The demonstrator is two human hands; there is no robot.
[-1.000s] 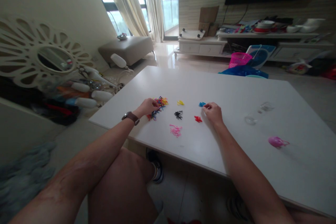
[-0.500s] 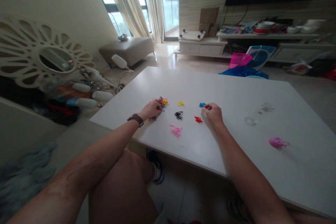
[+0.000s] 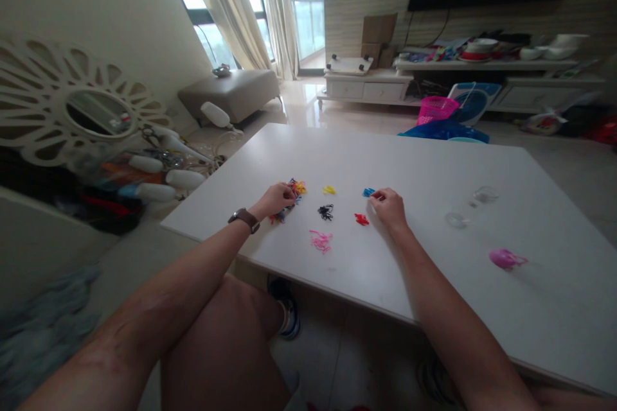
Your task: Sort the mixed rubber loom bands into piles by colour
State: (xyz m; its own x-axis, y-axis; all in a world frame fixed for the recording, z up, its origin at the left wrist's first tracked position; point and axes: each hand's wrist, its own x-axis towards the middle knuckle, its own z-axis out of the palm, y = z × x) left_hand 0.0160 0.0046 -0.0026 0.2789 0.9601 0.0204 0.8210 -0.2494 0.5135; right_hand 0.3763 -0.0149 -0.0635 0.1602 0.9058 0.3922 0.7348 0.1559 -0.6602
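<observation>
Shifted slightly rightward: left hand [image 3: 276, 199], at mixed rubber bands [image 3: 300, 187]. Right hand [image 3: 389, 207]: by blue bands [image 3: 367, 192]. Both curled; grip indeterminable. Light touch advisable.

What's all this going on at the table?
At a white, flat-topped table, someone's left hand is at a loose multicoloured pile of thin bands, and the right hand is at a small blue pile. Between them lie a yellow pile, black pile, red pile and pink pile. Whether either hand pinches anything is too small to tell.
</observation>
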